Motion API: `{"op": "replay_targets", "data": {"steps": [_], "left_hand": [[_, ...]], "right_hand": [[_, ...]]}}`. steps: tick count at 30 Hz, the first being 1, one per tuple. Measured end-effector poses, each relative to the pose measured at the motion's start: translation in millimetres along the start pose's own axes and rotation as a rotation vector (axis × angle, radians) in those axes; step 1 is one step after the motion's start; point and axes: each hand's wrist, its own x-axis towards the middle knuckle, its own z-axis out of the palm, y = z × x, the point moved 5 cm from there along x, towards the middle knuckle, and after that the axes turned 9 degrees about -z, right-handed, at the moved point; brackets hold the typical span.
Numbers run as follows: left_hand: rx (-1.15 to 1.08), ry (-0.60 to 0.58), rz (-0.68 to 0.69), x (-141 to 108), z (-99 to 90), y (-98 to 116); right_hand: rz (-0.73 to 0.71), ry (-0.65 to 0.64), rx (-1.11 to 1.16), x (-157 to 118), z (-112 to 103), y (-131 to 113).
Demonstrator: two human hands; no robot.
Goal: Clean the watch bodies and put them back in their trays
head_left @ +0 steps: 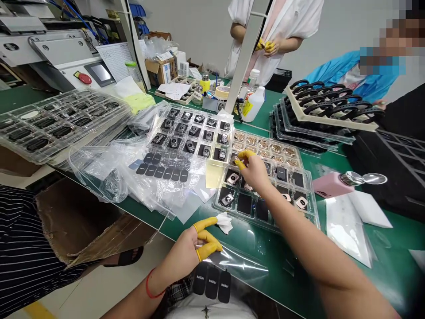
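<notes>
Yellow finger cots cover fingertips on both hands. My left hand is over the table's front edge, its thumb and fingers bent round a thin item too small to make out, beside a crumpled white tissue. My right hand reaches over a clear tray of watch cases, fingertips pinched at the near left corner of a tray of round gold pieces; what they grip is too small to name. A pale watch case sits in the clear tray's front left compartment. Another tray of dark watch cases lies behind.
Plastic film with black "hello!" stickers covers the left. A pink bottle stands right, near stacked trays of black straps. A metal post rises behind. Two people are across the table; a machine is at back left.
</notes>
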Motion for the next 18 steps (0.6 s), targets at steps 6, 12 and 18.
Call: {"op": "replay_targets", "data": {"steps": [6, 12, 18], "left_hand": [[-0.267, -0.130, 0.151, 7, 10.9, 3], [-0.248, -0.146, 0.076, 9, 25.5, -1], [-0.198, -0.157, 0.071, 6, 33.8, -7]], "right_hand": [[-0.490, -0.192, 0.179, -112, -9, -101], [-0.410, -0.313, 0.351, -160, -9, -103], [-0.392, -0.366, 0.377, -168, -15, -100]]}}
